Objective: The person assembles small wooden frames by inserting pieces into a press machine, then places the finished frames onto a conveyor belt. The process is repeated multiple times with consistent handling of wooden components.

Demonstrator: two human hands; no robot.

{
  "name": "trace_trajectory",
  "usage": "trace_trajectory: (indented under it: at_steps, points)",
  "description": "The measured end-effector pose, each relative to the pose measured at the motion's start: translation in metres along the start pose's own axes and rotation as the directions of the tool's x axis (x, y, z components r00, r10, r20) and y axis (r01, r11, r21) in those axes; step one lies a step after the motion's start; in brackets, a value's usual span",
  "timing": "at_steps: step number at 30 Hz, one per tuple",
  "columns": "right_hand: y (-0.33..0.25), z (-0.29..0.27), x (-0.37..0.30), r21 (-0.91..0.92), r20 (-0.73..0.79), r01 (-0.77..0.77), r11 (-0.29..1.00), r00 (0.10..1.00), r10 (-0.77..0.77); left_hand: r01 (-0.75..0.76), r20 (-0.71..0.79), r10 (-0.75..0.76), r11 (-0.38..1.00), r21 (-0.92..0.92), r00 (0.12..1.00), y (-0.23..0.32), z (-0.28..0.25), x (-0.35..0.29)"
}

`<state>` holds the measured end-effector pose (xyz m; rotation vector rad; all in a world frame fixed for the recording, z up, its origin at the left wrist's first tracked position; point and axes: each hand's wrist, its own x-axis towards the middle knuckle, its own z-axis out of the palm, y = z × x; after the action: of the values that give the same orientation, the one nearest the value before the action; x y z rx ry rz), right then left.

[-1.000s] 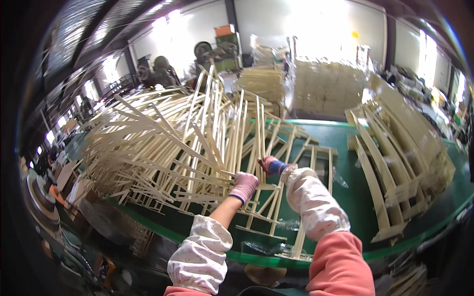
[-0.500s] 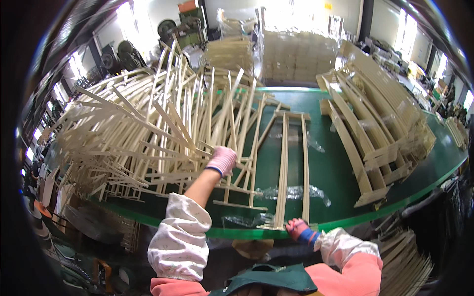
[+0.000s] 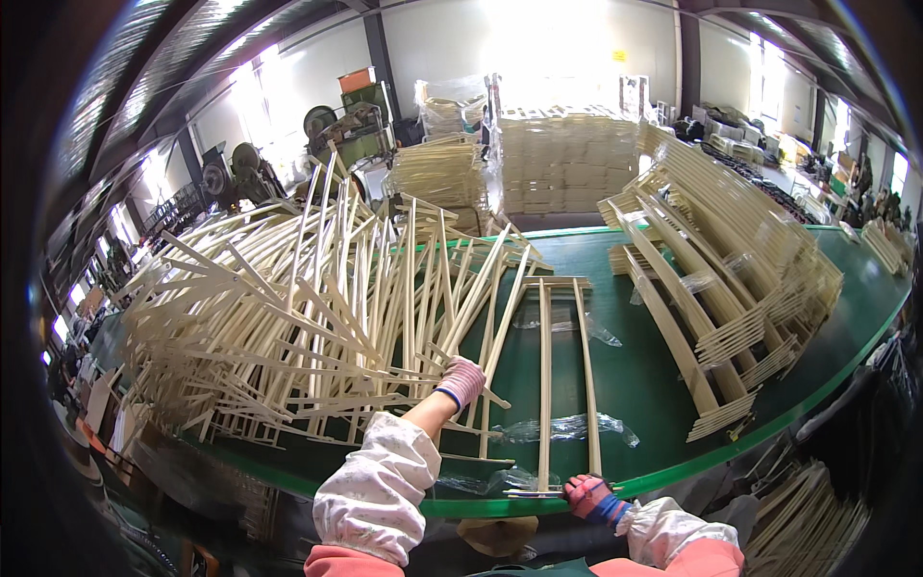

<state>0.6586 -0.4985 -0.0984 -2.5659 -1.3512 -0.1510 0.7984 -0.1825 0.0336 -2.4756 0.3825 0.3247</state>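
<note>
My left hand (image 3: 461, 382), in a pink-striped glove, is closed on a pale wooden frame (image 3: 493, 338) at the right side of a tangled pile of frames (image 3: 317, 279). Its fingertips are partly hidden. Another long, narrow wooden frame (image 3: 545, 385), with two rails joined by crosspieces at its ends, lies on the green table (image 3: 663, 423). My right hand (image 3: 588, 497), in a pink and blue glove, is closed at this frame's near right corner, by the table edge. Clear plastic film (image 3: 567, 429) lies under the rails.
To the right, neatly nested wooden frames (image 3: 731, 279) stand in a long stack. Wrapped pallets (image 3: 567, 159) rise beyond the far edge. More slats (image 3: 808, 519) lie below the table at the lower right. Machines (image 3: 351, 120) stand at the back left.
My view has tilted up, so the table sits lower in the picture. My left hand has come slightly right and nearer with the frame. My right hand stays at the near corner.
</note>
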Motion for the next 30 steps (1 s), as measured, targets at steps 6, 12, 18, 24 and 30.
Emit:
trace_trajectory:
  at_steps: [6,12,18,24,30]
  points:
    - [0.027,-0.062,-0.018,0.015,-0.092,0.021,1.0,0.996,-0.02,-0.011,-0.06,0.015,0.997,0.073,0.998,0.008,-0.013,0.007]
    - [0.046,-0.03,-0.039,-0.079,0.14,0.049,0.996,0.989,-0.037,-0.002,-0.162,0.013,0.998,0.068,0.987,-0.03,-0.072,-0.005]
    - [0.05,0.006,-0.059,0.009,0.245,-0.07,0.997,0.967,0.066,0.03,-0.166,-0.034,0.999,-0.032,0.985,-0.031,-0.104,-0.016]
    - [0.035,-0.041,-0.04,0.013,0.102,-0.025,1.0,0.994,0.024,0.054,-0.255,-0.122,0.965,-0.256,0.959,-0.032,-0.1,-0.022]
    - [0.107,-0.027,0.131,0.15,-0.5,-0.154,0.977,0.84,0.21,0.016,-0.304,-0.063,0.988,-0.154,0.95,-0.044,-0.1,-0.011]
